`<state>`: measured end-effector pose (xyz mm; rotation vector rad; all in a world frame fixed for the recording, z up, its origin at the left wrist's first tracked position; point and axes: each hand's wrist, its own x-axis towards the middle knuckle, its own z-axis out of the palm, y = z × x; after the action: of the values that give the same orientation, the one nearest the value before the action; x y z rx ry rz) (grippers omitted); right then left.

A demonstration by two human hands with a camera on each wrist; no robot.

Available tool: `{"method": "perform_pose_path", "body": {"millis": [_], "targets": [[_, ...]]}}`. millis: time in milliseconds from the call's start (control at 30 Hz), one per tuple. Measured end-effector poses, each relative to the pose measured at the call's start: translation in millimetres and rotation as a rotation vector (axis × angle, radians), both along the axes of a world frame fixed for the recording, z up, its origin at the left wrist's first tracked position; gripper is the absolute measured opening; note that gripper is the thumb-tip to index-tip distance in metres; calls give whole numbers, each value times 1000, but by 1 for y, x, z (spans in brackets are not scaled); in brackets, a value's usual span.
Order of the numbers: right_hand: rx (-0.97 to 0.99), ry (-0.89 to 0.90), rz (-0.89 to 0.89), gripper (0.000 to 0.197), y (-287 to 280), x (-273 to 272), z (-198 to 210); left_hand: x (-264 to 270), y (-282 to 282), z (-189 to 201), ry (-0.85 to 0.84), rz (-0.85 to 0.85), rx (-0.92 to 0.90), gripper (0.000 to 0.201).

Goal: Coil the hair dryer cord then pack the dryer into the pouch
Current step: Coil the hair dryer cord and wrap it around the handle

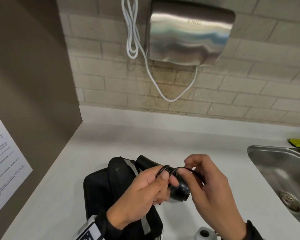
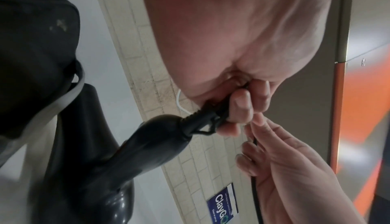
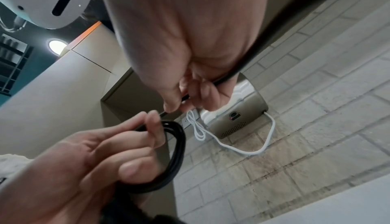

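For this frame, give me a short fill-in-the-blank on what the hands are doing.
1. The left hand holds loops of the black ____.
2. The black pouch lies on the white ____.
3. The steel sink is on the person's ____ side.

Missing words: cord; counter; right
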<state>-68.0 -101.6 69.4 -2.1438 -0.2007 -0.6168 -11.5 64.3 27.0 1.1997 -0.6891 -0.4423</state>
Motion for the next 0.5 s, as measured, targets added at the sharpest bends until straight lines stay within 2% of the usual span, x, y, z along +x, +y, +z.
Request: {"method": "perform_pose_path", "body": {"millis": [133,233,300,400,500], "targets": [[-11,114,91,13,-1,1,-2,0,2,-2,41,-43,-23,42],[80,328,294,25,-5,2,-5,1,4,-1,70,-114,-29,40],[127,406,388,27,-5,3,-10,2,5,0,71,-150,-19,40],[197,392,361,29,0,4,-18,8,7,5,60,-157,19,44],[293,316,314,29,8,5,-25,15,10,11,0,-90,112,45]]}}
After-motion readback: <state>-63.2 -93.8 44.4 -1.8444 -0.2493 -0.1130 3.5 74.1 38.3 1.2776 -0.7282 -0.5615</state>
